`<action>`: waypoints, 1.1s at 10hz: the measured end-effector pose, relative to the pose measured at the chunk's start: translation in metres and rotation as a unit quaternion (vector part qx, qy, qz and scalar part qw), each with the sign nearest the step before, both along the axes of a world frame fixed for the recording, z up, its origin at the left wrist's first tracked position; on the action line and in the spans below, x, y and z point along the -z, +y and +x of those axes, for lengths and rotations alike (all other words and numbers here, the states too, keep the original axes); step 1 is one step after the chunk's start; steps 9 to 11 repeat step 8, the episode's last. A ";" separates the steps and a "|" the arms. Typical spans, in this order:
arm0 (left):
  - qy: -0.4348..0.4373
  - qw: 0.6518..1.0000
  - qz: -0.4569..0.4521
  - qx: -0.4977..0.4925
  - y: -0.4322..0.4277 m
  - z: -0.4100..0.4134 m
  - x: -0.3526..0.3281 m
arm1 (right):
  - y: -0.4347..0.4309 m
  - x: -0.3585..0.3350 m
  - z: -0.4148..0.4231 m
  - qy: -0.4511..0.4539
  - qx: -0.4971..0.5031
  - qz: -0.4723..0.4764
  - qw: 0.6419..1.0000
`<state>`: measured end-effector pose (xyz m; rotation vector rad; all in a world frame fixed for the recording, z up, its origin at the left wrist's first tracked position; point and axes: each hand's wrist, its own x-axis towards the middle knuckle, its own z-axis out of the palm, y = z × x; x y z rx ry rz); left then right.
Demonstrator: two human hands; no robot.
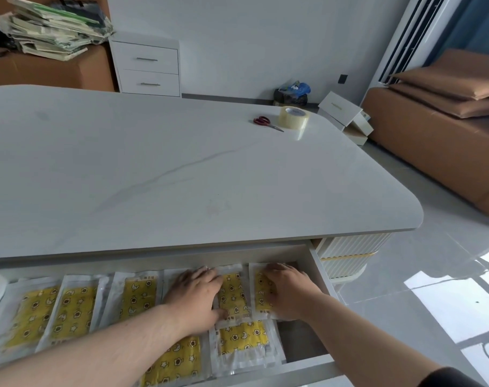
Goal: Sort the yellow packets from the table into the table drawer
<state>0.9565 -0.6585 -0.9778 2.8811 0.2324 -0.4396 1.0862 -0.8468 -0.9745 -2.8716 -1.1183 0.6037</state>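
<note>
Flat-fingered, the left hand (194, 296) and right hand (286, 291) press packets (233, 296) down in the open drawer (321, 270) (none show on the table (182, 163)), likely to level the rows so it closes.

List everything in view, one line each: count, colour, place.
yellow packets: at least eight, yellow in clear wrap, flat in the drawer
drawer: one, white, pulled open under the table's near edge
table: one, white with grey veins, fills the middle
scissors: one pair, red handles, table's far right
tape roll: one, clear beige, beside the scissors
cabinet: one, white, two drawers, behind the table
paper stack: one, white and green, on a brown box, far left
cushions: one stack, brown, on the brown seat at right
boxes: several, white, beyond the table's far right corner
left hand: one, flat on packets in the drawer
right hand: one, flat on the rightmost packet
</note>
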 end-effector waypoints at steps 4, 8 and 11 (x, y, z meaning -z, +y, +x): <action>0.018 1.000 0.009 0.001 0.001 0.002 0.007 | 0.002 -0.001 0.000 0.042 -0.022 -0.014 0.999; -0.113 0.993 -0.017 0.034 0.006 -0.003 -0.024 | 0.003 -0.028 -0.002 0.010 0.062 0.139 0.988; -0.113 0.993 -0.017 0.034 0.006 -0.003 -0.024 | 0.003 -0.028 -0.002 0.010 0.062 0.139 0.988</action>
